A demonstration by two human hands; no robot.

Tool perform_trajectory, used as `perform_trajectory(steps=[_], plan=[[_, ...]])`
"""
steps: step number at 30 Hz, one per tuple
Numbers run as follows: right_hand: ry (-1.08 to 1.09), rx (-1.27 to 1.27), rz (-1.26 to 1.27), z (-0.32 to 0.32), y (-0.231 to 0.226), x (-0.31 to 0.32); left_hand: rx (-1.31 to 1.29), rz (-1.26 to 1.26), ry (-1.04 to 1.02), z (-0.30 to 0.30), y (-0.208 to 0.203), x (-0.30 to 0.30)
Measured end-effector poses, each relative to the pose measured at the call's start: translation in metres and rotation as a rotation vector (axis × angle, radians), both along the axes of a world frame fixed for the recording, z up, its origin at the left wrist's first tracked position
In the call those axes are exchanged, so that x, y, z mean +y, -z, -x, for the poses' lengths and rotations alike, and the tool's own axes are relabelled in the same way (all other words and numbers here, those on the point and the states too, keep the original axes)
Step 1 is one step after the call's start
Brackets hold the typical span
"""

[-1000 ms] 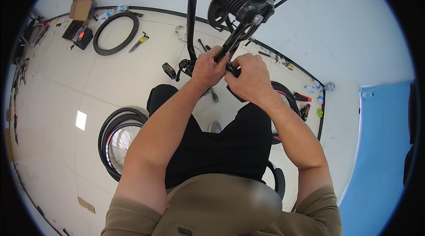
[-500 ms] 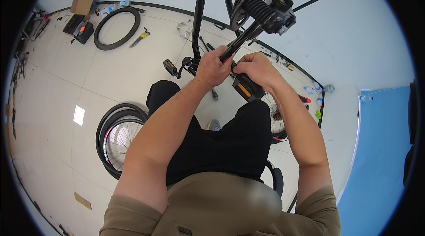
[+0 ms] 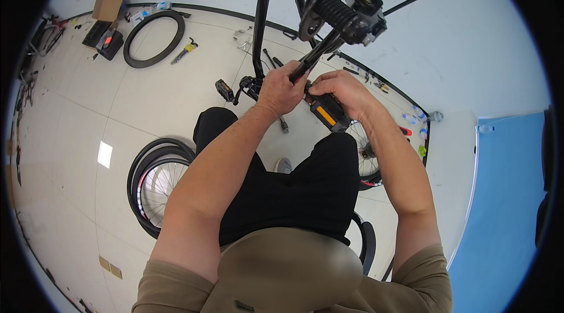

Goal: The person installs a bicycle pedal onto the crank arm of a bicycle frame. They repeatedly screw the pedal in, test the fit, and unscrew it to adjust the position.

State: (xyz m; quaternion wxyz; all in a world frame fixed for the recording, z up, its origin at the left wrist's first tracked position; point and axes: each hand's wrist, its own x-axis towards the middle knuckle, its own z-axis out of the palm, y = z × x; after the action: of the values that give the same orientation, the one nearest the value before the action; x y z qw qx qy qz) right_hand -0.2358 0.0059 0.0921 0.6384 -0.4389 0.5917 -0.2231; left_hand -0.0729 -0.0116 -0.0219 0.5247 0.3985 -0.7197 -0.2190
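Note:
A black bicycle frame stands in front of me with its spring shock and sprocket parts nearest the camera. My left hand is closed around a black frame tube below the shock. Just right of it, my right hand pinches the spindle end of a black pedal with an orange reflector. The pedal hangs under that palm; its joint with the crank is mostly hidden by my fingers. The opposite pedal sits on its crank arm to the left.
Wheels with tyres lie on the floor at left, and another wheel is by my right knee. Farther off are a loose tyre, an open cardboard box and a yellow-handled tool. Small tools and bottles line the right wall.
The frame and shock have shifted slightly left in view. The pedal under my right hand has turned a little, showing more of its orange reflector. Both hands keep their holds.

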Motion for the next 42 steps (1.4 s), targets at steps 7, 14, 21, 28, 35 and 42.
perform_trajectory(steps=[7, 14, 21, 28, 35, 42], plan=[[-0.005, -0.008, 0.021, 0.018, 0.013, 0.002, -0.005, -0.091, 0.013, -0.001, -0.006, 0.0], [-0.187, -0.229, -0.212, 0.023, 0.016, -0.01, -0.047, -0.052, 0.036, -0.003, -0.002, 0.0], [-0.179, -0.409, -0.356, 0.03, 0.043, -0.02, 0.031, -0.09, 0.013, 0.0, -0.002, 0.002], [-0.022, -0.396, -0.32, 0.022, 0.04, -0.016, 0.068, -0.285, 0.047, -0.002, -0.015, 0.005], [-0.083, -0.244, -0.264, 0.021, 0.025, -0.021, 0.062, -0.162, 0.039, -0.001, -0.008, 0.002], [-0.463, 0.563, 0.209, -0.01, -0.029, -0.017, -0.139, 0.062, 0.012, -0.002, 0.009, 0.001]])
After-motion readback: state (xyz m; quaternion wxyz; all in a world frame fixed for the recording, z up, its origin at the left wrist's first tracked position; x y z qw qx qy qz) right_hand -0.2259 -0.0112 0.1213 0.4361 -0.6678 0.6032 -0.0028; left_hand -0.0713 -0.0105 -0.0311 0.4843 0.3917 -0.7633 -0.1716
